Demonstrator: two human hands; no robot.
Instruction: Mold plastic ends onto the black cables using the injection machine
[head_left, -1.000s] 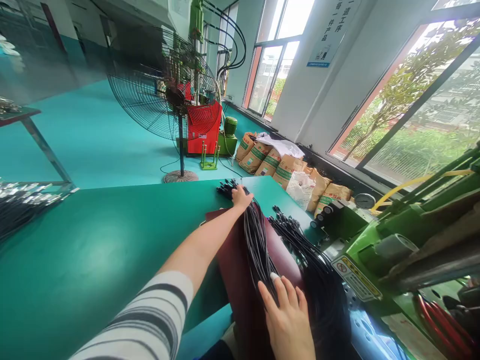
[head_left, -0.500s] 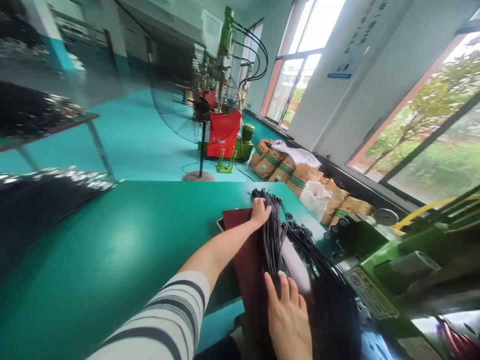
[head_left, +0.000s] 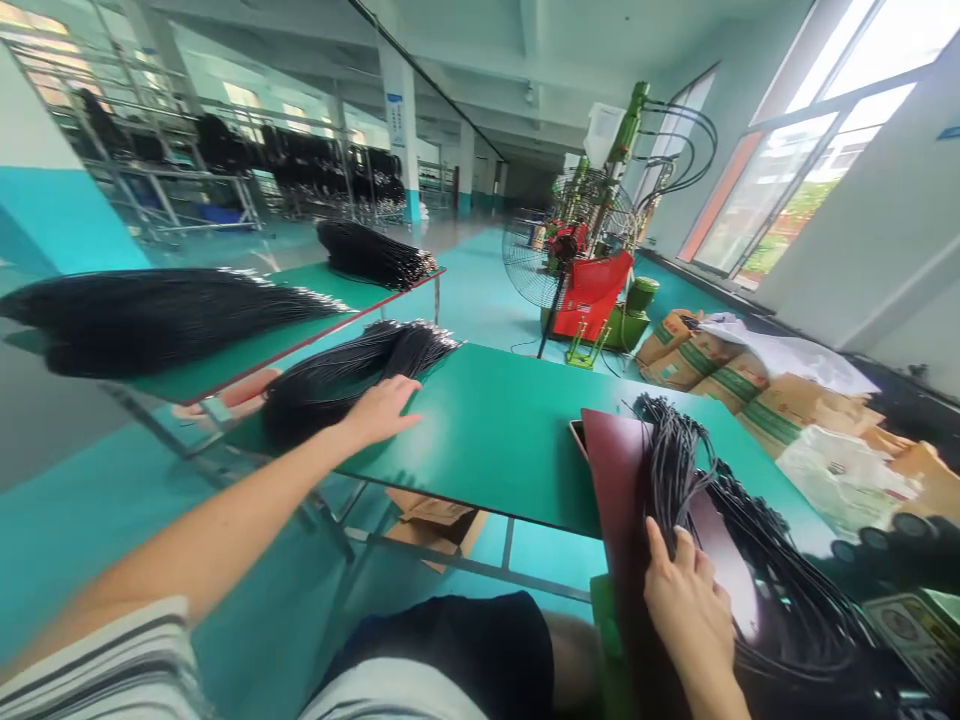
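My left hand (head_left: 382, 408) reaches out to the left, fingers apart, over the near edge of a pile of black cables (head_left: 352, 370) with silvery ends on the green table (head_left: 495, 420). My right hand (head_left: 688, 585) rests with spread fingers on the lower part of a black cable bundle (head_left: 675, 450), which lies on a dark red board (head_left: 611, 470). Whether the left fingertips touch the pile is unclear. More black cables (head_left: 780, 550) lie to the right of the board.
A second green table (head_left: 187, 378) with long cable piles stands at the left. Beyond the work table are a fan (head_left: 551, 265), a red and green machine (head_left: 600, 290) and brown sacks (head_left: 739, 380). A cardboard box (head_left: 435, 525) sits below the table.
My left hand has left the top of the cable bundle and moved far left to the other pile. My right hand stays at the bundle. The view has turned left.
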